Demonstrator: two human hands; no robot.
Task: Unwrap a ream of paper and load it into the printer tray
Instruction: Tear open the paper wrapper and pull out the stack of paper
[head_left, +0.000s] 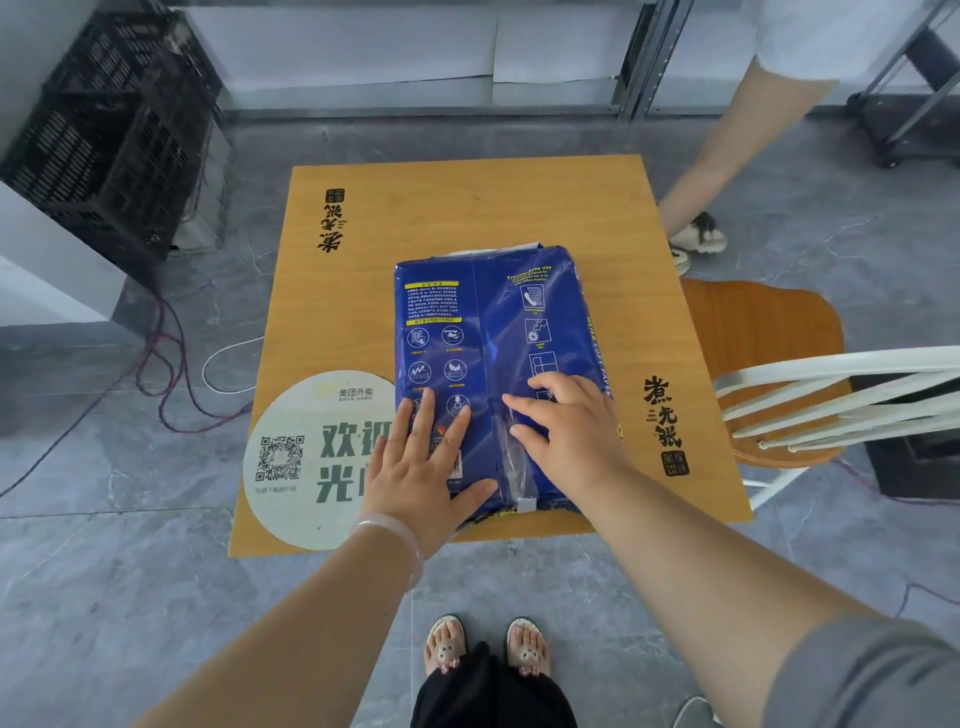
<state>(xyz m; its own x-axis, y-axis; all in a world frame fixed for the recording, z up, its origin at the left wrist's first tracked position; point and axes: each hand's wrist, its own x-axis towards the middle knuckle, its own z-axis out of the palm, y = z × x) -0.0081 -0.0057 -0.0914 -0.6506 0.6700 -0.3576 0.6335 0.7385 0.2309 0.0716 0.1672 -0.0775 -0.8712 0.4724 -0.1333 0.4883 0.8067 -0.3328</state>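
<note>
1. I see the ream (498, 364), still wrapped, flat on the table (597, 208).
2. Left hand (421, 467) and right hand (566, 431) lie on it, fingers spread, gripping nothing.
3. Round sticker (311, 457) left of it, chair (769, 364) at the table's right, crates (119, 130) far left.

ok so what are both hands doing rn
left hand: open, flat on the blue ream, holding nothing
right hand: open, fingers at the wrapper seam, gripping nothing
</note>
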